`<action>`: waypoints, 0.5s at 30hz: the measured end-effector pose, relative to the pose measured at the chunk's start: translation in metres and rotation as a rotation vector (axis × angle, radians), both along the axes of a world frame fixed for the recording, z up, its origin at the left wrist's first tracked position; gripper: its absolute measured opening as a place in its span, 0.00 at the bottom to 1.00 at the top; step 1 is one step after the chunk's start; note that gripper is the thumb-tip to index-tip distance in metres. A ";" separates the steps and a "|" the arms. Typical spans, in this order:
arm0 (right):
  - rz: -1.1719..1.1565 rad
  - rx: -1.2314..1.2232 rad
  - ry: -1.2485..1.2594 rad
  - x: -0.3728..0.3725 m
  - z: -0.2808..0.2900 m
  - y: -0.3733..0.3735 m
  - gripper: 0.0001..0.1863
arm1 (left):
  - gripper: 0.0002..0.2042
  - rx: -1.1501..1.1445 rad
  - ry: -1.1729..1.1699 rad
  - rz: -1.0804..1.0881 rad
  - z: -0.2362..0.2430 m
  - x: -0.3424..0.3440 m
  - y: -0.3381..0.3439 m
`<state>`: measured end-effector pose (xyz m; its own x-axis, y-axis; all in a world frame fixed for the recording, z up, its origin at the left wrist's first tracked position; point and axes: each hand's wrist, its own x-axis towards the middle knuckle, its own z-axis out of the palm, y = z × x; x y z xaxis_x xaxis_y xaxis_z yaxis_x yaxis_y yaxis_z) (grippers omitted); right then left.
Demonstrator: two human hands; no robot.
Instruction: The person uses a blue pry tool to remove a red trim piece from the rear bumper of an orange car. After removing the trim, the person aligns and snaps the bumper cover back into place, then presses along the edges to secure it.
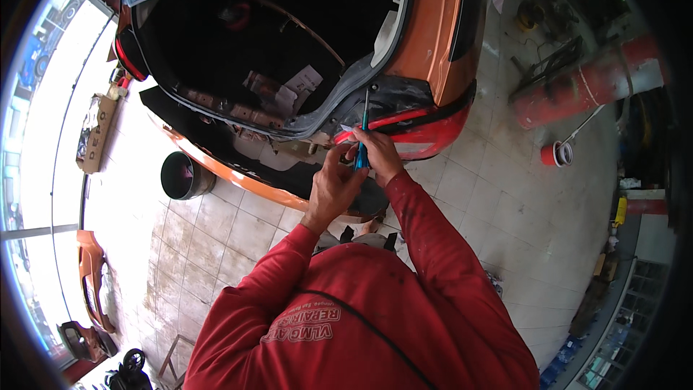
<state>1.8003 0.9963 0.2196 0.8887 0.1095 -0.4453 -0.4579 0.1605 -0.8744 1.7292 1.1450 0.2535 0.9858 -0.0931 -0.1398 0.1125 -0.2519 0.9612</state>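
Observation:
Both my hands meet at a screwdriver [364,146] with a blue handle, beside the rear corner of an orange car [426,36]. My right hand [380,153] is closed round the upper part of the handle. Close against the handle's lower end are the bent fingers of my left hand [336,186]. The thin shaft points away from me, its tip by the dark panel [404,89] above the red tail light [433,132]. Whether the tip touches a screw is too small to tell. An orange bumper [238,182] hangs low along the car's rear.
The car's rear opening [238,36] is dark, with papers [303,81] inside. A black bucket [185,175] stands left of the bumper. On the tiled floor are a long cardboard box [96,133] and a loose orange panel [91,267]. A red cylinder [556,94] lies to the right.

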 end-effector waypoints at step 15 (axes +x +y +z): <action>-0.109 0.129 0.093 0.011 0.001 0.005 0.22 | 0.21 0.060 -0.117 0.028 0.000 0.023 0.001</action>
<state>1.8111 1.0014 0.2206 0.8540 0.0758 -0.5147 -0.5096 0.3214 -0.7981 1.7522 1.1465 0.2537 0.9978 -0.0603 -0.0284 0.0085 -0.3072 0.9516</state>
